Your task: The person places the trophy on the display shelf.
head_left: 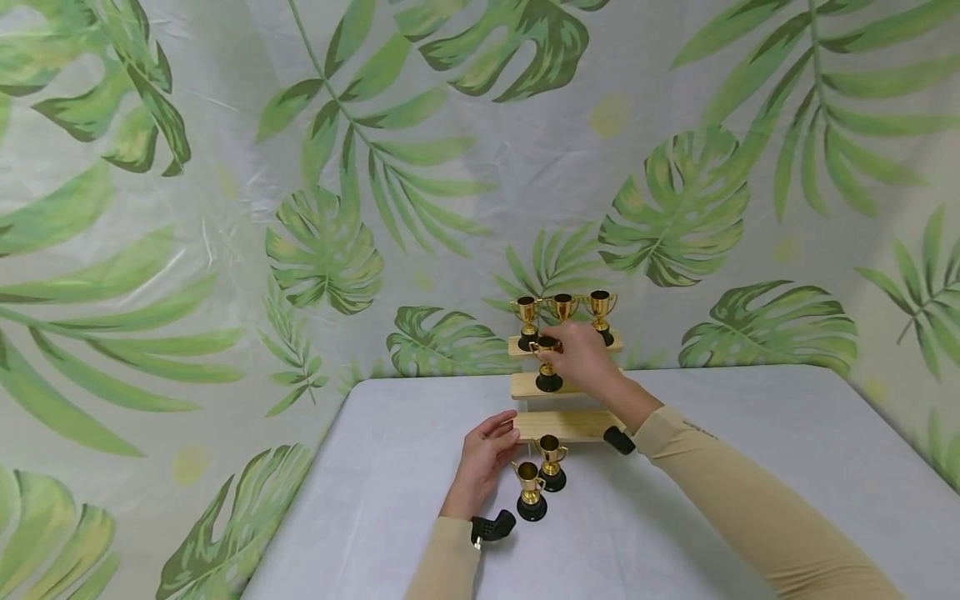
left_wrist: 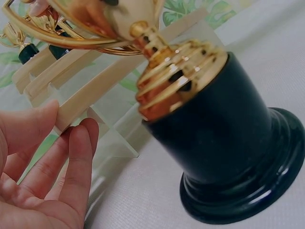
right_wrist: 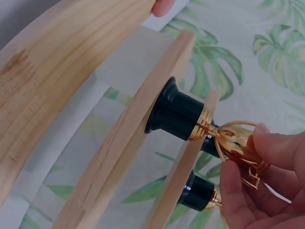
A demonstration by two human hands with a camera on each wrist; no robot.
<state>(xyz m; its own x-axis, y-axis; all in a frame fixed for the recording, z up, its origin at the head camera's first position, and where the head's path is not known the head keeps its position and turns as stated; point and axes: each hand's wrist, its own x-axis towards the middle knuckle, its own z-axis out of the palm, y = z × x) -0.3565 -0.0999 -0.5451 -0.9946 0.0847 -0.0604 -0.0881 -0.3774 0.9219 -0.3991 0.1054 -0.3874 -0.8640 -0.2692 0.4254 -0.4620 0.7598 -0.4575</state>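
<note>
A small gold trophy cup with a black base [right_wrist: 181, 112] stands at the left of the middle wooden board [head_left: 528, 386] of a three-step display rack. My right hand [head_left: 583, 354] pinches its gold bowl between thumb and fingers, the base right at the board. On the lowest board [head_left: 570, 425], my left hand [head_left: 483, 458] grips the left end, thumb above and fingers below in the left wrist view. Two more trophy cups, a nearer one [head_left: 530, 493] and a farther one [head_left: 552, 463], stand upright on the table beside my left hand.
Along the top board [head_left: 517, 348] stand three trophy cups, left [head_left: 527, 312], middle [head_left: 562, 306] and right [head_left: 601, 308]. Clear side panels [left_wrist: 112, 136] hold up the boards. The white-covered table [head_left: 382, 467] ends at a leaf-print backdrop [head_left: 450, 267] behind the rack.
</note>
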